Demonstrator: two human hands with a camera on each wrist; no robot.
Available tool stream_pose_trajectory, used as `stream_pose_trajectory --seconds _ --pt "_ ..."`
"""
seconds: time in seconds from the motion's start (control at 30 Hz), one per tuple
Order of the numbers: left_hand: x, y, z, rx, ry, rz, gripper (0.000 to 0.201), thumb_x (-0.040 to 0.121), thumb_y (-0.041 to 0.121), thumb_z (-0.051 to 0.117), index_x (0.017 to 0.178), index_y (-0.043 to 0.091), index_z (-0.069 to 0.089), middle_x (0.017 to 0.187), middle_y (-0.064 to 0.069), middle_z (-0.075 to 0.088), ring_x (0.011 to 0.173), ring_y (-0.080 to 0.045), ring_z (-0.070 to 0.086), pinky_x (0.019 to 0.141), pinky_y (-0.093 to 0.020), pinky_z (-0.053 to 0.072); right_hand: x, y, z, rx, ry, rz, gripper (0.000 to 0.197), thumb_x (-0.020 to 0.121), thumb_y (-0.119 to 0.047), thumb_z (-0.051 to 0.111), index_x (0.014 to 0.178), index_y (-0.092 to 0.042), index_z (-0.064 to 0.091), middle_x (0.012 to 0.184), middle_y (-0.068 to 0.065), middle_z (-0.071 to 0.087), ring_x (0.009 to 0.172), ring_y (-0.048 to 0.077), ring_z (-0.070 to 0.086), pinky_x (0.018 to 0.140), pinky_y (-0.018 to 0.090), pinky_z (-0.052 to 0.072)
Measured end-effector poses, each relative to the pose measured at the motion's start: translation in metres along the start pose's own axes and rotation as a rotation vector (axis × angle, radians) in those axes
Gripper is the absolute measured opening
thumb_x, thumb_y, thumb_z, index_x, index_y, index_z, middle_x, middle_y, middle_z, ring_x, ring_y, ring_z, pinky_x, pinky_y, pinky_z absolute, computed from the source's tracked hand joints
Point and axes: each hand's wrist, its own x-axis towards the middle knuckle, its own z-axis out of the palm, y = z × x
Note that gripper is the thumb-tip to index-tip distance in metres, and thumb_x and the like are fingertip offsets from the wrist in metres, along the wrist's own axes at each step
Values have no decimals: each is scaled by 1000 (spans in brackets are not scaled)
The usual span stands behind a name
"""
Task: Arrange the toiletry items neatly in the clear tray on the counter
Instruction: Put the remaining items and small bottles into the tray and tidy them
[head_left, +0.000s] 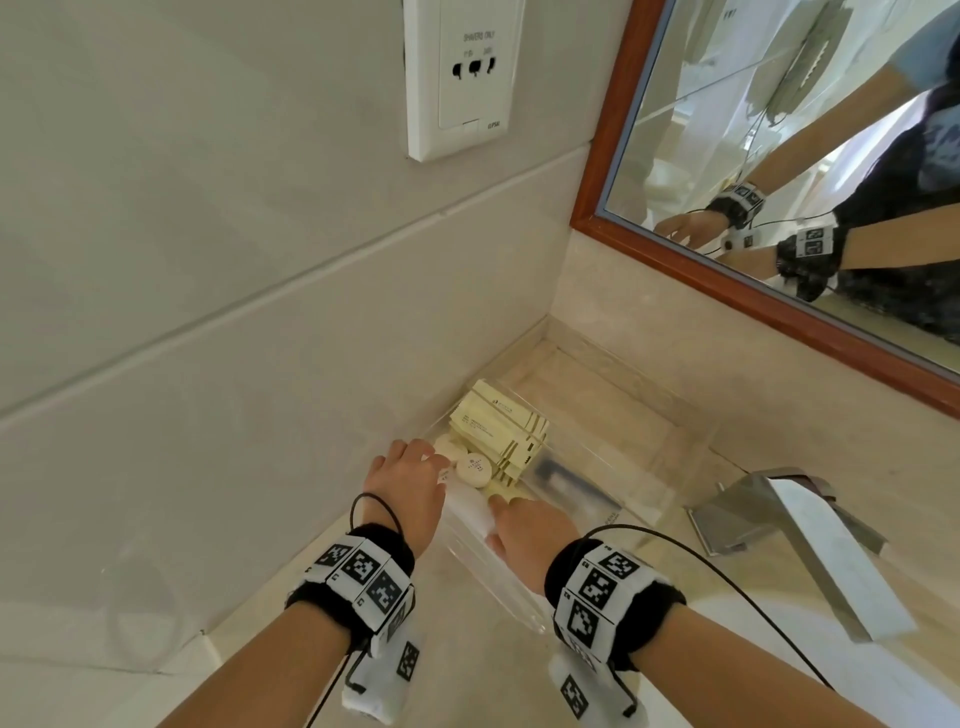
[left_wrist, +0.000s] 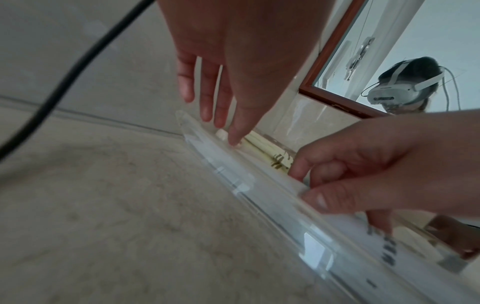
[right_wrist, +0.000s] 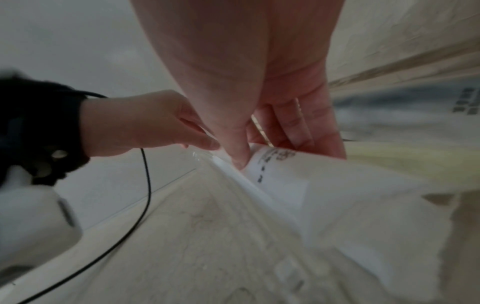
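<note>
A clear tray (head_left: 680, 470) sits in the counter's corner. Pale yellow sachets (head_left: 498, 426) are stacked at its far left end, with round white soaps (head_left: 472, 469) beside them. A white printed packet (head_left: 467, 506) lies along the tray's left wall (left_wrist: 259, 195). My left hand (head_left: 431, 460) has straight fingers, and its index tip (left_wrist: 233, 142) touches the packet's far end. My right hand (head_left: 506, 506) pinches the packet's near end (right_wrist: 324, 195) between thumb (left_wrist: 319, 200) and fingers. The packet's underside is hidden.
A clear packet holding a dark item (head_left: 561, 475) lies in the tray's middle. A chrome faucet (head_left: 779, 514) stands to the right. A wood-framed mirror (head_left: 727, 286) and a shaver socket (head_left: 462, 73) hang on the tiled walls. Bare counter (left_wrist: 116, 205) lies left of the tray.
</note>
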Motion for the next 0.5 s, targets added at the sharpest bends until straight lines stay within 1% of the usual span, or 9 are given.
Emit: stream_pose_trajectory --seconds 0.1,0.17,0.2,0.3,0.4,0.47,0.5 --pt "-7 -2 -7 -14 -3 6 36 96 25 43 131 29 51 138 9 45 125 -14 39 100 -28 34 -5 1 -4 -23 15 11 33 104 -25 32 127 -6 45 117 12 61 104 26 62 83 33 50" --pt "-9 -2 -12 -24 -4 16 36 96 23 44 130 29 52 137 9 47 125 -14 40 100 -28 35 -11 2 -8 -4 42 45 28 103 -20 34 120 -7 51 116 12 62 102 27 63 82 34 50" --pt "-10 -1 -16 -30 -5 21 36 95 22 44 129 29 52 136 9 47 124 -13 40 99 -27 35 -14 3 -12 9 49 61 27 102 -18 35 119 -7 52 115 13 62 101 28 63 80 35 50" --pt "-10 13 -29 -50 -13 57 35 94 18 46 126 27 55 133 8 50 121 -14 44 97 -27 37 -30 9 -28 -8 42 89 28 100 -14 37 125 -8 49 113 11 63 91 25 64 71 32 50" --pt "-11 39 -43 -85 -29 139 34 93 15 47 125 23 56 131 3 54 120 -17 47 98 -30 40 -48 19 -40 -8 46 131 35 97 -12 42 132 -10 45 116 10 61 98 27 65 76 33 54" --pt "-14 58 -51 -85 -26 197 34 93 15 48 125 22 56 130 2 55 120 -17 49 98 -31 42 -65 27 -48 -11 39 170 40 97 -10 44 136 -10 41 116 10 62 101 28 64 73 31 50" --pt "-16 68 -55 -87 -20 226 33 93 14 49 125 22 57 129 1 56 119 -18 50 97 -31 43 -74 31 -51 -11 38 195 40 96 -10 45 136 -10 42 117 10 63 102 28 64 72 31 49"
